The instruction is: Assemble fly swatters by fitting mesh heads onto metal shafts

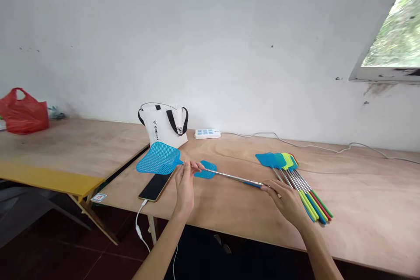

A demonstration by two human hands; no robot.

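A blue fly swatter (159, 158) with a metal shaft is held crosswise above the table. Closed around its neck, just beside the perforated head, is my left hand (185, 186). My right hand (286, 200) grips the other end of the shaft, hiding the handle. Beneath the shaft lies a second blue fly swatter (206, 170), its handle partly showing near my right fingers. To the right of my right hand, several fly swatters (300, 181) with blue, yellow-green and red parts rest in a fanned pile, heads toward the wall.
A phone (157, 187) with a white charging cable (138, 223) lies under the swatter head. Behind it stand a white bag (164, 124) and a power strip (207, 133), whose cord runs along the wall. A red plastic bag (26, 113) sits on the left table (82, 140).
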